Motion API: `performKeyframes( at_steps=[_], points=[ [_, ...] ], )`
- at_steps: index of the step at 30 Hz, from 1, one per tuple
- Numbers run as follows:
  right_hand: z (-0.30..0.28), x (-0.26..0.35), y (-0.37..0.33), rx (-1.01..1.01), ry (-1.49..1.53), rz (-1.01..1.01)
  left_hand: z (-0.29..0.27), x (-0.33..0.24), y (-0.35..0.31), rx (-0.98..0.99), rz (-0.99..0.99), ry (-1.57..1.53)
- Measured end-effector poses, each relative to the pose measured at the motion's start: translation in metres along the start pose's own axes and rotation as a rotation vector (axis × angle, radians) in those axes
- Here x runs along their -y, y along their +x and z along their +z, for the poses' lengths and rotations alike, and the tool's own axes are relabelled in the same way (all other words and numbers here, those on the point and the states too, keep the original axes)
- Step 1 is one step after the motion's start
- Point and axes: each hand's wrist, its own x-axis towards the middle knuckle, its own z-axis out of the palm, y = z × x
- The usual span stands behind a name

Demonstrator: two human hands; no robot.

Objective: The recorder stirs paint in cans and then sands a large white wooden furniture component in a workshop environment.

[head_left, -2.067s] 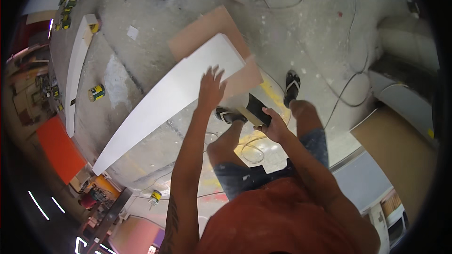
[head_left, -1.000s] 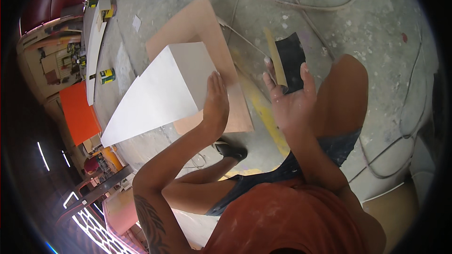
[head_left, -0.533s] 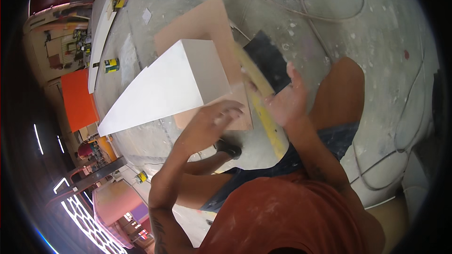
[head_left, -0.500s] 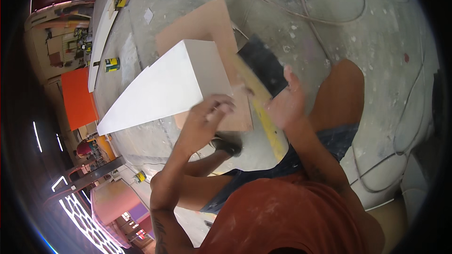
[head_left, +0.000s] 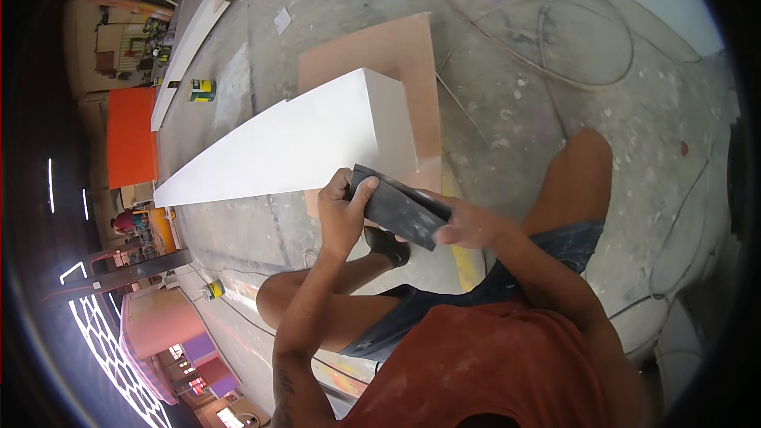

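Both my hands hold a dark sheet of sandpaper [head_left: 400, 210], folded over into a narrow strip with pale dust on its face. My left hand [head_left: 341, 218] pinches its left end, the thumb lying on top. My right hand [head_left: 476, 224] grips the other end, with some of its fingers hidden behind the sheet. Just beyond my hands rests a long white tapered piece [head_left: 277, 147], its broad squared end toward the right and its narrow tip toward the left. The sandpaper overlaps its near edge in view; I cannot tell whether they touch.
Brown board [head_left: 420, 47] lies under the white piece's broad end. A hose [head_left: 547, 71] loops over the stained concrete floor at the far right. A paint can [head_left: 202, 90], a long white strip [head_left: 194, 36] and an orange panel [head_left: 132, 139] are at the left. My bent legs flank the workspace.
The sandpaper was a flat sheet at my right hand; now it is folded and held lower, between both hands. My left hand, empty before, has closed on one end. The view has shifted.
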Motion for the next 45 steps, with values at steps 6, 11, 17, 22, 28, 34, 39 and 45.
performKeyframes(
  at_steps=[6, 11, 17, 22, 28, 34, 39, 45],
  points=[
    [-0.004, 0.019, 0.001, -0.343, -0.105, 0.307, 0.009, -0.008, 0.015, 0.093, 0.101, 0.295],
    [-0.007, 0.01, 0.0, -0.356, -0.373, 0.032, 0.002, -0.014, 0.027, 0.142, 0.187, 0.481],
    [-0.07, -0.008, 0.043, -0.873, -0.844, -0.358, -0.043, 0.007, 0.064, 0.181, 0.64, 0.778],
    [-0.086, -0.075, 0.122, -0.877, -1.018, -0.504, -0.045, 0.04, 0.097, 0.159, 0.64, 0.802],
    [-0.037, -0.113, 0.072, -0.802, -0.925, -0.396, -0.047, 0.046, 0.093, 0.128, 0.6, 0.816],
    [-0.096, -0.062, 0.134, -0.933, -0.976, -0.485, -0.039, 0.041, 0.102, 0.134, 0.626, 0.77],
    [-0.091, -0.065, 0.135, -0.911, -0.94, -0.395, -0.044, 0.047, 0.102, 0.111, 0.65, 0.778],
    [-0.047, -0.105, 0.104, -0.943, -0.798, -0.452, -0.046, 0.051, 0.097, 0.101, 0.628, 0.755]
  ],
)
